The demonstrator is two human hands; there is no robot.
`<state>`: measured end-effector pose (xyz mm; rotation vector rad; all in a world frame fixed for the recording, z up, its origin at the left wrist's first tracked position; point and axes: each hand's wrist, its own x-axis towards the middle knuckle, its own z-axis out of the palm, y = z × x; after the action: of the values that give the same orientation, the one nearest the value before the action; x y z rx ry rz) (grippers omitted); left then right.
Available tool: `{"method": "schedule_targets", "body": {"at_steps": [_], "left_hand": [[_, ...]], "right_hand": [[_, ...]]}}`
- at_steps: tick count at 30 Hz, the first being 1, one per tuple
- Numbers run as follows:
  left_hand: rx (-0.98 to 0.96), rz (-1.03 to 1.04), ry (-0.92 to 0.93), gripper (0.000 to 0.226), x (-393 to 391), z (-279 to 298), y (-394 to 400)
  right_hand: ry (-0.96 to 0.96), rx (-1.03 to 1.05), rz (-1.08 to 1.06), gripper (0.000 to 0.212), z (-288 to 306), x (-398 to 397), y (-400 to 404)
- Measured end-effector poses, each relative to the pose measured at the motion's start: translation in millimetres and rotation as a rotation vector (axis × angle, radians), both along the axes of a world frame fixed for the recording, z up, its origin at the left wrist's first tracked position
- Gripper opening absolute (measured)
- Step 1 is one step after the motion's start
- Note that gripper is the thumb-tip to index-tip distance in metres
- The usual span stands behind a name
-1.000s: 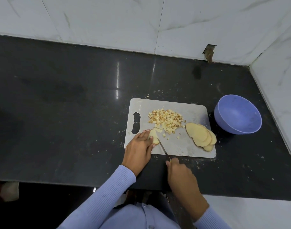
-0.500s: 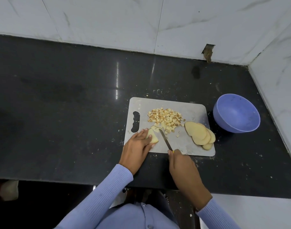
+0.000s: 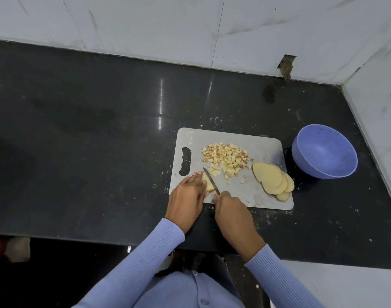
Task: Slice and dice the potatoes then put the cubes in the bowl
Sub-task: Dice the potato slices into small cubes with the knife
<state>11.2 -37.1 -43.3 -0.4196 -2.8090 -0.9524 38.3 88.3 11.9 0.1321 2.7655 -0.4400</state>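
The knife [image 3: 209,179] had swung back since a moment earlier: then its blade stood off to the right of the slice [image 3: 206,182], nearer the cubes [image 3: 225,157]; now it lay across the slice's right side, tip pointing up the board [image 3: 256,192] toward the loose pieces. The right hand [image 3: 231,213] was closed round the handle at the board's near edge. The left hand [image 3: 188,192] lay on the slice, fingers fairly straight and pressing it flat, fingertips just beside the blade. That looked like another cut being set up, so the dicing was judged to be mid-way.

The cube pile sat in the middle of the board. A fan of uncut slices [image 3: 272,177] lay at its right end. The bowl [image 3: 324,152] stood on the tabletop [image 3: 101,152] just right of the board, with no cubes in it, so the transfer had not begun.
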Motion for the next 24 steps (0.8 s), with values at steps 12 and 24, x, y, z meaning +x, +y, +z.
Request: {"method": "schedule_targets", "body": {"at_steps": [12, 24], "left_hand": [[0.022, 0.015, 0.013, 0.02, 1.6, 3.9, -1.8], [0.062, 0.022, -0.056, 0.015, 3.0, 7.6, -4.0]], "right_hand": [[-0.054, 0.041, -0.048, 0.028, 0.6, 37.0, 15.5], [-0.046, 0.06, -0.031, 0.028, -0.2, 47.9, 24.2]]}}
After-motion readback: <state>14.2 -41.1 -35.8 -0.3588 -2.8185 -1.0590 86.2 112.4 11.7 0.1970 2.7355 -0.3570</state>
